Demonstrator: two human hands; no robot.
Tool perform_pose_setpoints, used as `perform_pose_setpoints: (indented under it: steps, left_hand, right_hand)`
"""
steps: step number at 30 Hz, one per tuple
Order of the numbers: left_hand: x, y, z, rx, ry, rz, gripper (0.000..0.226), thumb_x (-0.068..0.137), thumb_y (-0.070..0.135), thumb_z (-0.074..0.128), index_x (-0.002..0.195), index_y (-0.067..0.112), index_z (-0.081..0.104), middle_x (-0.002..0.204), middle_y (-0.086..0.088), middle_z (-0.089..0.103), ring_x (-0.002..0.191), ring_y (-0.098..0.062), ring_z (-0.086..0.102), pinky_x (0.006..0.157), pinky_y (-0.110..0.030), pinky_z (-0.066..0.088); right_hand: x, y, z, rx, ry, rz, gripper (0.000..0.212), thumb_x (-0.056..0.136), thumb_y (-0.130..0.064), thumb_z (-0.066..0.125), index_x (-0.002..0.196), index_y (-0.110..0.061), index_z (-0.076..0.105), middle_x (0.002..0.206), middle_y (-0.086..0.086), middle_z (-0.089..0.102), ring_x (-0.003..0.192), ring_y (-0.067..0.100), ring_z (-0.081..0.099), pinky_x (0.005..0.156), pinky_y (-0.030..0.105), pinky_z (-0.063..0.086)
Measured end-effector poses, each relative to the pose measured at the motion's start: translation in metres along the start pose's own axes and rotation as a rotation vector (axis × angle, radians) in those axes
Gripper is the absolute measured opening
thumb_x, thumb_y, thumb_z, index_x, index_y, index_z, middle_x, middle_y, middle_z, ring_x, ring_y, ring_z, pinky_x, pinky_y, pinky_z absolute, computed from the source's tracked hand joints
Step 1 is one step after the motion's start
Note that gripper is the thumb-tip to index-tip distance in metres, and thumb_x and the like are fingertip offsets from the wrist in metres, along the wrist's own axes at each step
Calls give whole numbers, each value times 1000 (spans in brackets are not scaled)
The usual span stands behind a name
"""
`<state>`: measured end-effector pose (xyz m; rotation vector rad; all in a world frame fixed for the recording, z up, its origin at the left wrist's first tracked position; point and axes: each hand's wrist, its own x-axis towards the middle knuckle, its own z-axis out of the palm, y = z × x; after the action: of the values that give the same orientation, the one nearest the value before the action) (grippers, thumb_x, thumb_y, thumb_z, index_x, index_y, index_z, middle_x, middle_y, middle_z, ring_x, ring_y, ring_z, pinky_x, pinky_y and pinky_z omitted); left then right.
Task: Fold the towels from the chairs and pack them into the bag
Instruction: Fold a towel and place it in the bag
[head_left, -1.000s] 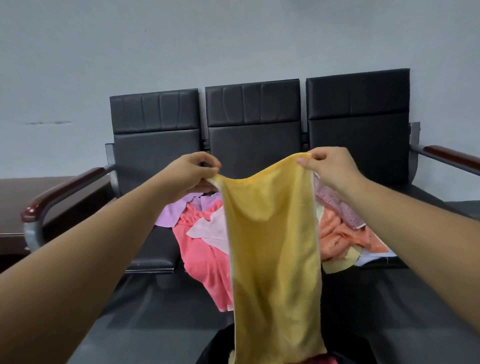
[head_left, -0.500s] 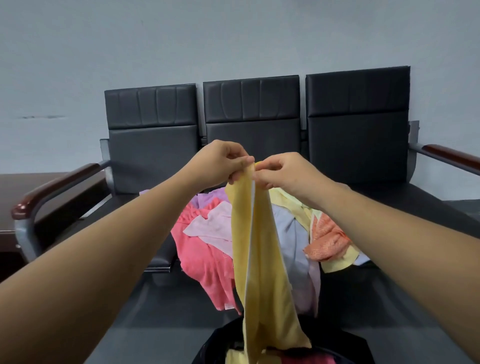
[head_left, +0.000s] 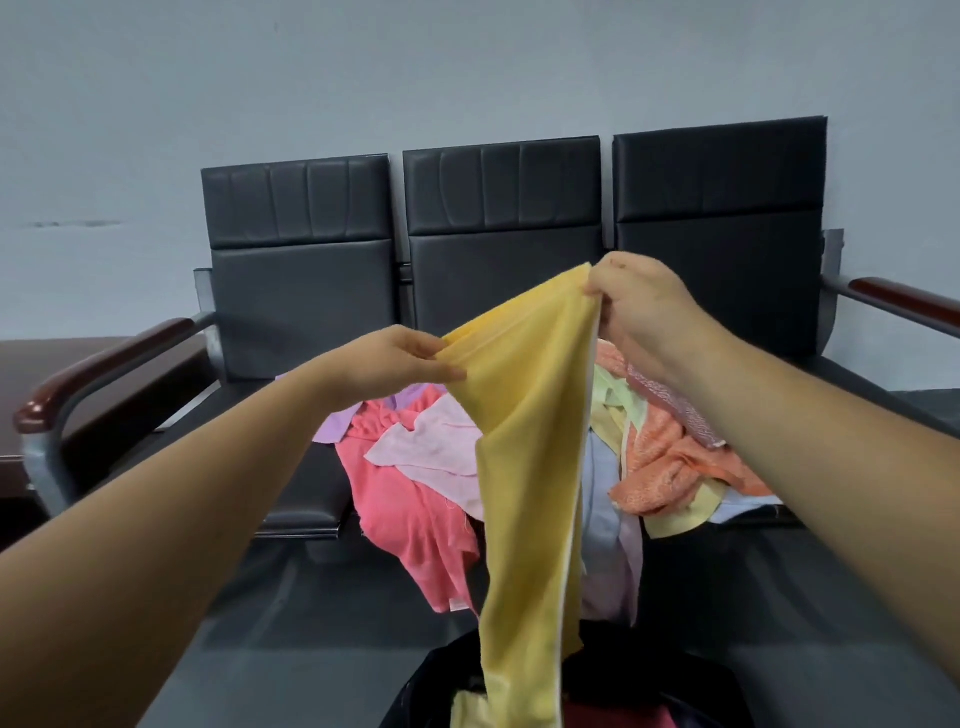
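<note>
Head view: a yellow towel (head_left: 524, 467) hangs lengthwise in front of a row of black chairs (head_left: 498, 260), its lower end reaching the dark bag (head_left: 623, 675) below. The left grip (head_left: 395, 358) pinches one part of its top edge and the right grip (head_left: 644, 312), higher up, pinches another. The towel looks light, soft and limp, likely to sag wherever unsupported, so corners and edges seem the best places to hold it.

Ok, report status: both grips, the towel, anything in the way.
Yellow towel held up: left grip pinches its edge, right grip holds the top. Lower end reaches black bag. Nothing in the way.
</note>
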<state>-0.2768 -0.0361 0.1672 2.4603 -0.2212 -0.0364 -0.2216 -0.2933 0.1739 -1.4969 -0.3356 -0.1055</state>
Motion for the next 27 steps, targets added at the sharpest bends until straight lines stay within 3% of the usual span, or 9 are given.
perform_pose_setpoints:
  steps: [2, 4, 7, 10, 13, 15, 19, 24, 27]
  left_hand:
    - [1, -3, -4, -115, 94, 61, 20, 92, 35, 72, 100, 17, 78, 103, -7, 77, 103, -28, 71, 99, -38, 55]
    - [3, -2, -6, -304, 154, 102, 18, 93, 21, 71, 102, 5, 74, 99, -12, 77, 98, -27, 74, 92, -32, 59]
    - [8, 10, -14, -524, 217, 166, 14, 97, 9, 62, 107, 8, 73, 97, -10, 76, 86, -19, 75, 82, -32, 62]
    - [10, 25, -27, -810, 224, 236, 22, 99, 4, 55, 116, 11, 68, 97, -8, 70, 74, -14, 70, 72, -30, 60]
    - [12, 24, -28, -307, 232, 102, 18, 100, 15, 61, 112, 2, 66, 95, -9, 71, 73, -10, 70, 81, -34, 62]
    - [14, 16, -21, -204, 220, 16, 15, 97, 17, 66, 102, 3, 67, 92, -12, 73, 76, -15, 73, 87, -37, 62]
    - [15, 12, -6, -538, 286, 73, 9, 97, 13, 66, 89, 9, 66, 86, -12, 69, 80, -22, 69, 87, -39, 60]
    - [21, 15, 3, -686, 442, 82, 12, 96, 12, 62, 85, 10, 67, 78, -8, 61, 72, -21, 59, 79, -37, 52]
    - [20, 10, 8, -984, 331, 131, 25, 97, 28, 61, 108, 7, 70, 90, -10, 71, 80, -23, 69, 82, -39, 54]
  right_hand:
    - [2, 9, -9, -221, 53, 6, 19, 78, -13, 59, 65, -17, 46, 72, 6, 42, 76, 26, 42, 72, 45, 40]
    - [5, 18, -16, -258, 83, 49, 16, 86, -7, 68, 74, -11, 57, 83, 12, 59, 80, 28, 60, 77, 42, 57]
    - [11, 9, -21, -31, 60, 34, 13, 87, 4, 71, 95, -6, 67, 99, 17, 72, 89, 28, 72, 77, 37, 61]
    - [19, -15, -29, 331, -97, 47, 22, 90, 3, 65, 112, 0, 69, 107, 18, 74, 96, 26, 73, 84, 36, 61]
    - [16, -12, -33, 73, -190, 140, 20, 85, 0, 69, 106, 0, 72, 98, 14, 77, 90, 25, 73, 78, 33, 60]
    - [12, -1, -33, -128, -137, 125, 11, 86, 1, 72, 97, -2, 74, 90, 11, 77, 81, 21, 70, 76, 32, 55]
    - [4, 4, -32, 99, -200, 40, 11, 93, -8, 67, 103, -8, 73, 102, 12, 73, 88, 21, 69, 83, 36, 57]
    - [3, 1, -16, 272, -179, 60, 11, 96, -8, 64, 107, -9, 67, 95, 11, 71, 84, 24, 69, 83, 46, 58]
    - [5, -10, -7, 435, -60, 85, 23, 97, -7, 62, 119, -2, 63, 101, 17, 72, 91, 28, 72, 82, 44, 62]
